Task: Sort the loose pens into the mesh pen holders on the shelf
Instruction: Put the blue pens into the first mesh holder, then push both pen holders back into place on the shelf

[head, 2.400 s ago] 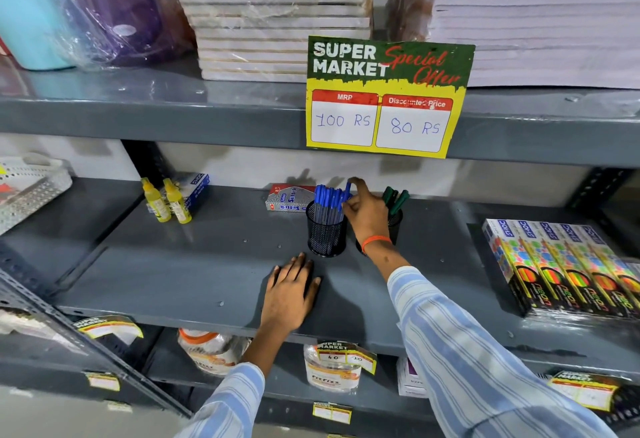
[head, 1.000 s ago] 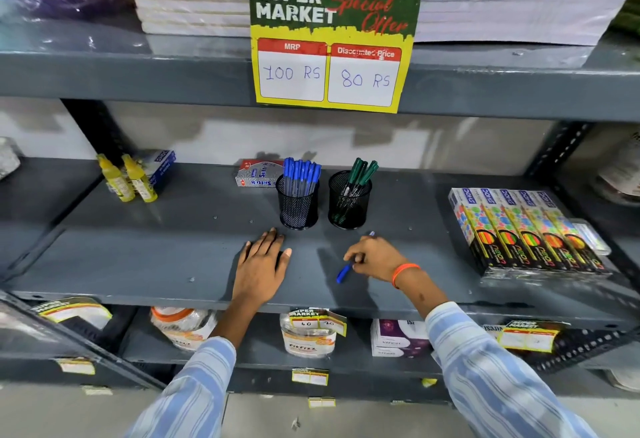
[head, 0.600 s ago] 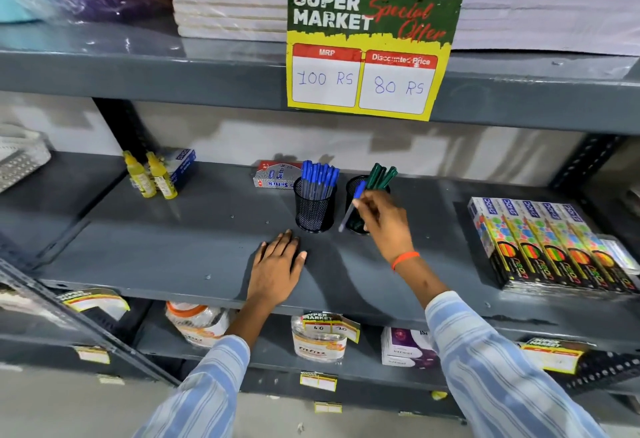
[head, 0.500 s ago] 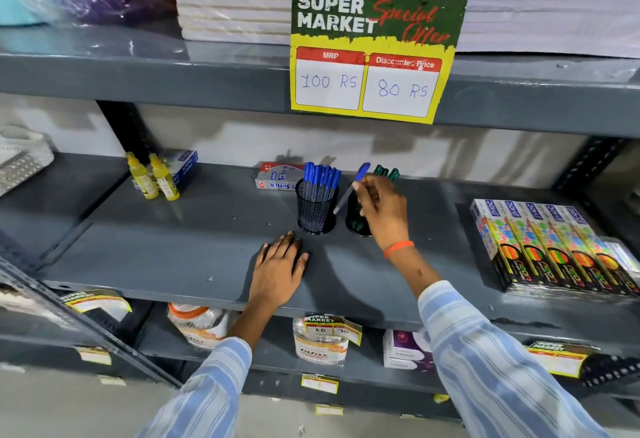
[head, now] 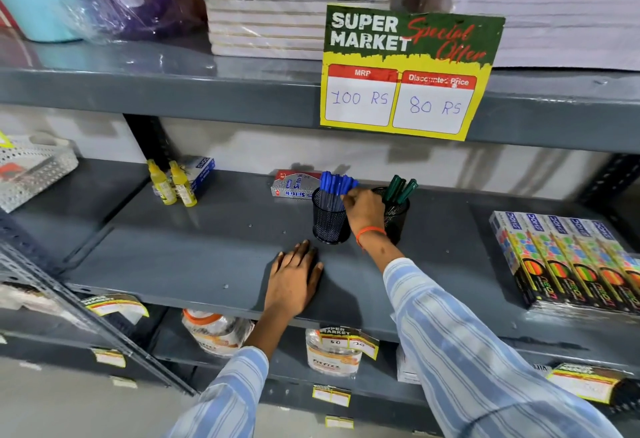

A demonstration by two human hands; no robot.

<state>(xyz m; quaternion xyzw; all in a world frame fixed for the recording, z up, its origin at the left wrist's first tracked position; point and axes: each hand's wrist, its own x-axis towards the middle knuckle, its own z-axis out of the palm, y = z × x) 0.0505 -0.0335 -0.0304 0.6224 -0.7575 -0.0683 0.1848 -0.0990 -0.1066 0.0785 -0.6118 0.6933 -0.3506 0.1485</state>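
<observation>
Two black mesh pen holders stand side by side on the grey middle shelf [head: 194, 254]. The left holder [head: 329, 226] is packed with blue-capped pens [head: 332, 183]. A few green-capped pens [head: 400, 188] lean in the right holder [head: 398, 214]. My right hand [head: 363, 209] is at the left holder's rim, between the two holders, with its fingertips pinched on a blue pen among the caps. My left hand [head: 294, 281] lies flat, fingers spread, on the shelf in front of the holders. No loose pen shows on the shelf.
Behind the holders lies a red-and-white box [head: 294, 188]. Two yellow bottles [head: 173, 186] stand at the back left and a white perforated basket [head: 31, 171] at the far left. Pencil boxes [head: 568, 257] fill the right. A price sign [head: 408, 70] hangs from the upper shelf.
My right hand picked a blue pen off the shelf front, lifted it past the green-pen holder and brought it down into the blue-pen holder. My left hand stayed flat.
</observation>
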